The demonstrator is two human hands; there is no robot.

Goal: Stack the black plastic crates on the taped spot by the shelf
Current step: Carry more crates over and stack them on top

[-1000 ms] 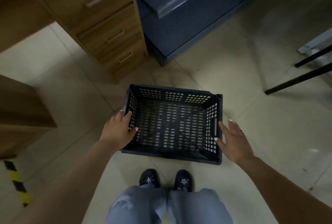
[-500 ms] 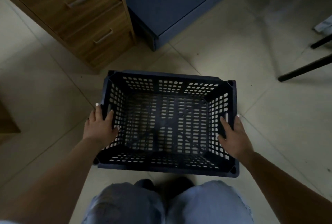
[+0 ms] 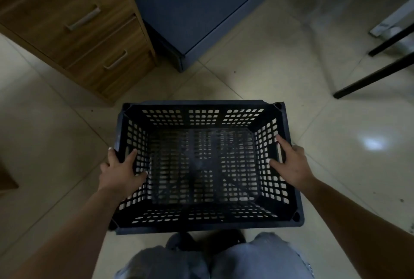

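- The black plastic crate (image 3: 206, 166) is a rectangular bin with an open top; its walls and bottom are pierced all over with small slots, so pale floor (image 3: 280, 81) shows through the grid.
- Each corner of its rim carries a round socket, and the right wall has a long handle slot.
- It sits right in front of me, above my knees (image 3: 210, 260), nothing inside it.
- My left hand (image 3: 121, 171) grasps the crate's 9 o'clock wall, thumb inside against the lattice, fingers wrapped over the rim outside.
- My right hand (image 3: 291, 162) grips the 3 o'clock wall by the handle slot (thumb inside, fingers over the rim).
- A wooden drawer unit (image 3: 74, 23) stands at 11 o'clock from the crate, a dark blue cabinet (image 3: 192, 3) at 12.
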